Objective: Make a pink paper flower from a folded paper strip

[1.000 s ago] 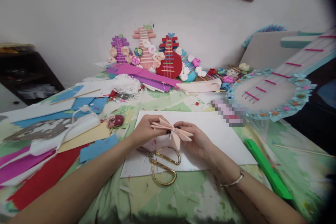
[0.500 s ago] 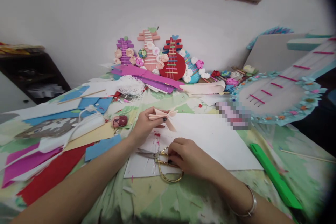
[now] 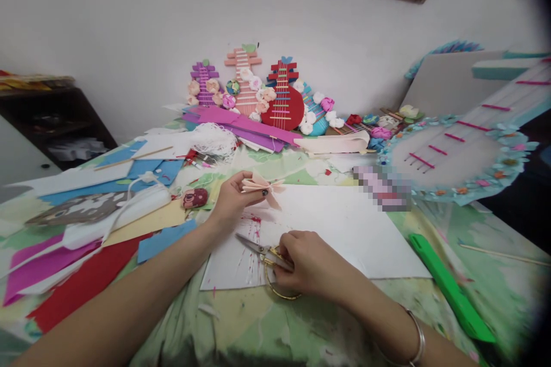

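Observation:
Pinched in my left hand (image 3: pixel 236 194) is a folded, fan-like piece of peach paper (image 3: pixel 272 184), its pleats spreading out on both sides of the fingers. My right hand (image 3: pixel 297 261) is closed round the gold handles of the scissors (image 3: pixel 260 248), whose blades point left and up and look closed. Both hands are over a white sheet (image 3: pixel 344 229) marked with red smears near its left side. The scissors lie below the peach paper and do not touch it.
Coloured paper pieces, a red one (image 3: pixel 81 284) among them, cover the left. A green tool (image 3: pixel 451 287) lies at the right. Small decorated instruments, including a red one (image 3: pixel 283 106), stand along the wall. A larger blue-edged one (image 3: pixel 447 160) rises at the right.
My right hand has closed more fully round the scissors and tilted them, so the blades point more upward. My left hand has shifted slightly left with the peach paper.

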`<state>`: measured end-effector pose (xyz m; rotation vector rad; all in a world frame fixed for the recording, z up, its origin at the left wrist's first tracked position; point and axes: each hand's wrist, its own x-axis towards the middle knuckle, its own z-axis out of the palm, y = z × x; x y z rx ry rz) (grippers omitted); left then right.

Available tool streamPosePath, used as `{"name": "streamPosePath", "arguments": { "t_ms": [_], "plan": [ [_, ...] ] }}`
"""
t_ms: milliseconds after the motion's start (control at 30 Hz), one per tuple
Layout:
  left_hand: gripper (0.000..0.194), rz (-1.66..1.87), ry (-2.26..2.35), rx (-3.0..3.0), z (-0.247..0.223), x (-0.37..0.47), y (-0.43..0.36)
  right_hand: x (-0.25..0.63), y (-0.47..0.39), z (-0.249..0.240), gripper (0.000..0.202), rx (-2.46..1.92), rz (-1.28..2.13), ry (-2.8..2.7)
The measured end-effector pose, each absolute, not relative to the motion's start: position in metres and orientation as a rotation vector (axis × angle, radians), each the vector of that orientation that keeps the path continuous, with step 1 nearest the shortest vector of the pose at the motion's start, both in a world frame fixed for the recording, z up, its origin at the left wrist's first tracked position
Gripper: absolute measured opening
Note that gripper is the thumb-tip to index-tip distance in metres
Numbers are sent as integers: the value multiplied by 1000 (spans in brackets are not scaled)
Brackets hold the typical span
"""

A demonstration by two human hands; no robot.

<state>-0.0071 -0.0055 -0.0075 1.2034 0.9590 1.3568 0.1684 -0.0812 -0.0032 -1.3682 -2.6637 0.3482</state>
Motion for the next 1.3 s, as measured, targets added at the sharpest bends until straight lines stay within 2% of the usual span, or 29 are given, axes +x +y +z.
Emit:
{"name": "streamPosePath", "arguments": {
  "t_ms": [167,267,300,400,467,533,567,700,967,1300],
  "plan": [
    [29,1330,952,1086,-8,-12,-2,176,-76,-1,7,-1405,286,-2617],
    [28,1323,955,994,-11,-15,2,186,-67,0,6,-1460,417,-2539],
    [28,1324,961,966,-13,-16,4,190,-64,1,9,-1473,514,-2500],
    [25,1338,965,910,-19,-20,9,202,-54,4,40,-1459,817,-2436],
    [23,1350,964,880,-21,-23,12,210,-47,8,43,-1481,764,-2432],
    [20,1361,963,846,-21,-24,13,216,-42,13,26,-1534,724,-2386],
    [19,1358,959,831,-20,-23,12,217,-40,15,26,-1540,664,-2356],
    [14,1271,940,784,-14,-17,6,216,-37,17,38,-1545,410,-2141],
    [17,1057,861,831,-8,-5,-8,205,-40,9,45,-1507,494,-2118],
    [18,1009,911,885,-5,-4,-12,204,-40,11,48,-1524,420,-2183]
  ]
}}
